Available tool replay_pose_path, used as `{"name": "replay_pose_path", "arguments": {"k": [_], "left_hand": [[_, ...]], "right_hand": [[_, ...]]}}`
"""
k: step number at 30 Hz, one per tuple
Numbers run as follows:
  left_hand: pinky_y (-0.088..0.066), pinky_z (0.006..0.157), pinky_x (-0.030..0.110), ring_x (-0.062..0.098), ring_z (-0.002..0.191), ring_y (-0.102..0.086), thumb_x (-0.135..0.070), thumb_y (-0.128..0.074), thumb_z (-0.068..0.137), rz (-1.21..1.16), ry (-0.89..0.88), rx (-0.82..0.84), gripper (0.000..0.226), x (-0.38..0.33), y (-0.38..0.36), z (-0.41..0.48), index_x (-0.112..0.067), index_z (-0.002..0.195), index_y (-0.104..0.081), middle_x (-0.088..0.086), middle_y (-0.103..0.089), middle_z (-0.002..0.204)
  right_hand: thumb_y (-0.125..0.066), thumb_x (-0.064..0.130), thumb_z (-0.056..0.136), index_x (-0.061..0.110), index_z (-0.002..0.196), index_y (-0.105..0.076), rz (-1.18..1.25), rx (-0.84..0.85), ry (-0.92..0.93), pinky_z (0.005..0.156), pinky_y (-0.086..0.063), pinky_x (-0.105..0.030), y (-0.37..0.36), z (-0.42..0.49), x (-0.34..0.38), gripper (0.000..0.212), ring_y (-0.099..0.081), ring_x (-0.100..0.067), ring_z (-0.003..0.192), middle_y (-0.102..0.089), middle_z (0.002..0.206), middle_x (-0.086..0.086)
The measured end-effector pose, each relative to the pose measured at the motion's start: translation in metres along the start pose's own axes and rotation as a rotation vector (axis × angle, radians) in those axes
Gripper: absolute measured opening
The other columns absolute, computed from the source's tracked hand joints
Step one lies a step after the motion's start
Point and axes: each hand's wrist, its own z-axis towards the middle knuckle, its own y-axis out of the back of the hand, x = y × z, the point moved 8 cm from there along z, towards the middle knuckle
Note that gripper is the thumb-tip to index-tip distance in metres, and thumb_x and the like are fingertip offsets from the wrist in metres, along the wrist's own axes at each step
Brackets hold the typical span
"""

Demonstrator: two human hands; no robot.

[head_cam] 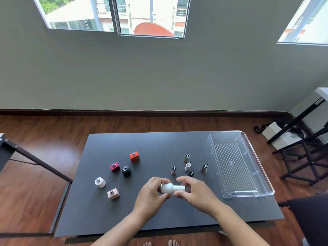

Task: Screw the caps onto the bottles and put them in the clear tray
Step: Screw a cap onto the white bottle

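Note:
Above the table's front middle, my left hand [152, 194] grips a small white bottle [166, 188] lying sideways. My right hand [191, 190] pinches the white cap [178, 188] that sits on the bottle's neck. Several uncapped bottles stand on the left: an orange one [134, 156], a dark red one [114, 167], a black one [126, 170], a white one [100, 182] and a pink one [113, 193]. Several loose brush caps stand behind my right hand, among them an olive cap [186, 158], a white cap [187, 166] and a brown cap [173, 170]. The clear tray [248, 193] lies at the right with nothing in it.
The black table [159, 142] stands on a wooden floor. A dark frame [26, 157] is close to the table's left edge. Black stands and a white box [276, 134] crowd the floor to the right of the tray.

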Motion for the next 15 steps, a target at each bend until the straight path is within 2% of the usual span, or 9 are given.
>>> {"name": "replay_pose_path", "arguments": {"k": [1, 3, 6, 10, 13, 15], "left_hand": [[-0.049, 0.077, 0.019, -0.001, 0.083, -0.059, -0.023, -0.079, 0.069, 0.002, 0.004, 0.006, 0.036, 0.001, -0.001, -0.001, -0.038, 0.099, -0.066, -0.022, -0.062, 0.099], [-0.048, 0.078, 0.018, -0.002, 0.083, -0.058, -0.023, -0.079, 0.069, 0.009, 0.008, 0.011, 0.036, 0.003, -0.002, -0.003, -0.038, 0.099, -0.066, -0.021, -0.062, 0.099], [-0.047, 0.076, 0.016, -0.004, 0.083, -0.056, -0.024, -0.079, 0.070, 0.041, -0.006, 0.000, 0.036, 0.000, -0.002, -0.003, -0.036, 0.100, -0.065, -0.021, -0.061, 0.100], [-0.049, 0.077, 0.024, 0.000, 0.083, -0.057, -0.029, -0.075, 0.074, 0.161, -0.058, 0.006, 0.032, -0.004, -0.001, -0.003, -0.034, 0.103, -0.062, -0.021, -0.059, 0.104], [-0.049, 0.077, 0.028, 0.006, 0.089, -0.059, -0.031, -0.069, 0.079, 0.255, -0.124, 0.016, 0.030, -0.008, -0.002, -0.003, -0.030, 0.108, -0.059, -0.020, -0.058, 0.111], [-0.048, 0.075, 0.028, 0.009, 0.093, -0.059, -0.032, -0.067, 0.082, 0.303, -0.167, 0.008, 0.030, -0.010, -0.004, -0.003, -0.027, 0.110, -0.058, -0.018, -0.057, 0.113]], "right_hand": [[-0.071, 0.050, 0.071, 0.040, 0.107, -0.061, -0.032, -0.011, 0.023, 0.072, -0.043, -0.016, -0.001, 0.000, 0.000, 0.039, -0.056, 0.005, 0.075, -0.061, 0.085, 0.017], [-0.072, 0.039, 0.075, 0.036, 0.099, -0.063, -0.057, -0.045, 0.062, 0.074, -0.044, -0.019, -0.001, 0.001, 0.004, 0.026, -0.056, 0.003, 0.077, -0.061, 0.085, 0.019], [-0.063, 0.032, 0.084, 0.031, 0.094, -0.067, -0.105, -0.059, 0.097, 0.074, -0.046, -0.024, -0.003, 0.001, 0.008, 0.010, -0.056, -0.004, 0.077, -0.060, 0.081, 0.014], [-0.054, 0.028, 0.092, 0.026, 0.097, -0.068, -0.148, -0.028, 0.108, 0.074, -0.045, -0.028, -0.011, -0.002, 0.009, 0.015, -0.057, -0.014, 0.081, -0.061, 0.084, 0.004], [-0.053, 0.024, 0.091, 0.019, 0.088, -0.068, -0.110, -0.021, 0.081, 0.074, -0.044, -0.032, -0.010, -0.002, 0.009, 0.016, -0.056, -0.018, 0.078, -0.063, 0.082, -0.004], [-0.052, 0.021, 0.090, 0.011, 0.080, -0.063, -0.082, -0.013, 0.071, 0.067, -0.041, -0.035, -0.010, -0.002, 0.009, 0.018, -0.050, -0.017, 0.070, -0.059, 0.074, -0.007]]}}
